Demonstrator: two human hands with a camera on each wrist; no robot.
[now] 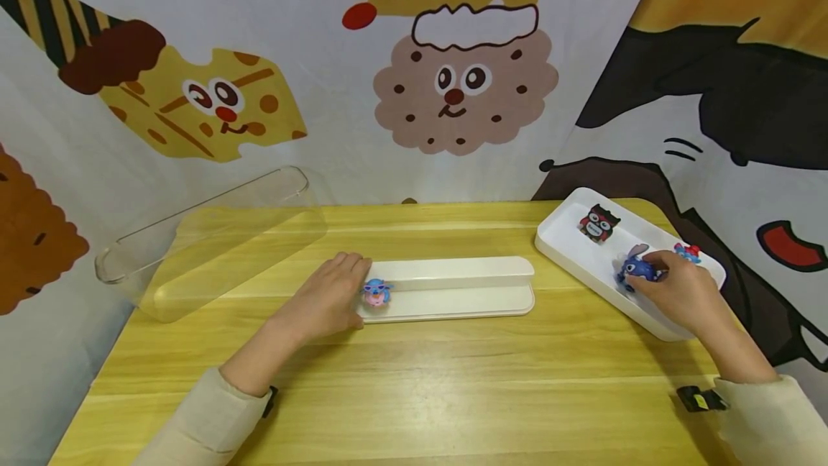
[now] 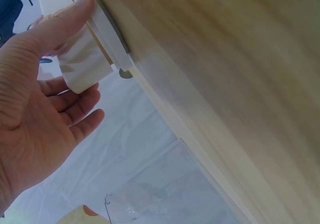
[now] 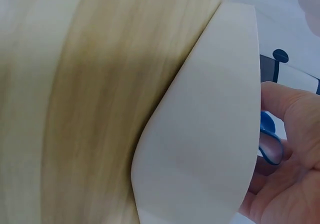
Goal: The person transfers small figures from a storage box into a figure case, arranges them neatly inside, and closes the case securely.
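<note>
My left hand grips the left end of a white stepped display base, thumb at the near side and fingers at the far side. A small blue and pink figurine stands on the base beside that hand. Over at the right, my right hand pinches a dark blue long-eared figurine inside a white tray. In the right wrist view the tray wall hides most of this figurine; a blue ear shows beside the fingers.
An owl figure lies in the tray's far part, and a red and blue figurine is near its right side. A clear plastic cover rests at the table's back left. Behind the wooden table hangs a cartoon-printed cloth.
</note>
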